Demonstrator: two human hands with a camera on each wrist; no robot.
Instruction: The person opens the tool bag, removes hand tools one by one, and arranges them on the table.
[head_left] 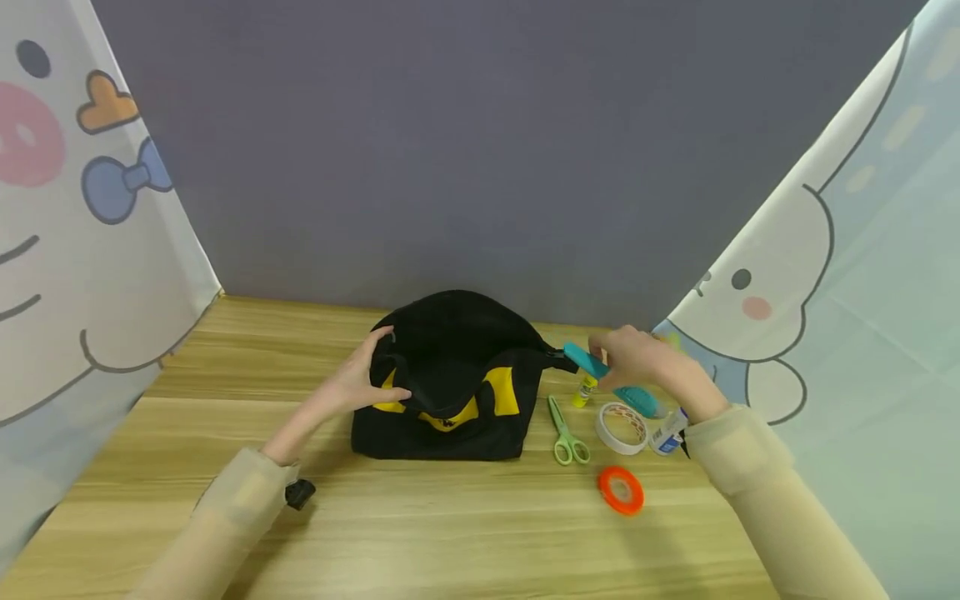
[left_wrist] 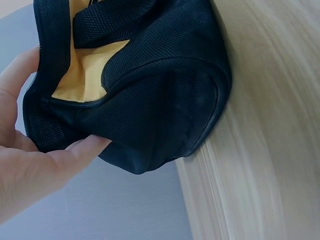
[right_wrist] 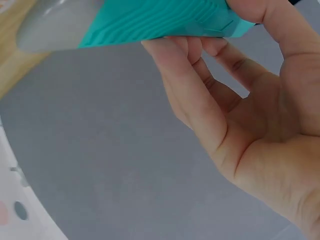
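Observation:
A black bag [head_left: 442,440] with yellow patches stands on the table, its zippered top gaping. My left hand [head_left: 352,379] holds the bag's left rim, fingers and thumb spread along it; up close in the left wrist view, that hand [left_wrist: 35,155] grips the zippered edge. To the right of the bag, my right hand [head_left: 637,360] pinches a long teal tool [head_left: 637,400] above the table. Close up, this tool [right_wrist: 160,22] has a ribbed teal body and a rounded grey end; its exact kind is unclear. Fingers and thumb of the right hand [right_wrist: 240,110] meet on its teal part.
Right of the bag lie green scissors [head_left: 566,437], a yellow glue stick [head_left: 584,390], a white tape roll [head_left: 606,427] and a red-orange tape roll [head_left: 632,502]. A small white bottle [head_left: 666,435] is by the right sleeve. A grey wall [head_left: 450,167] rises behind the table.

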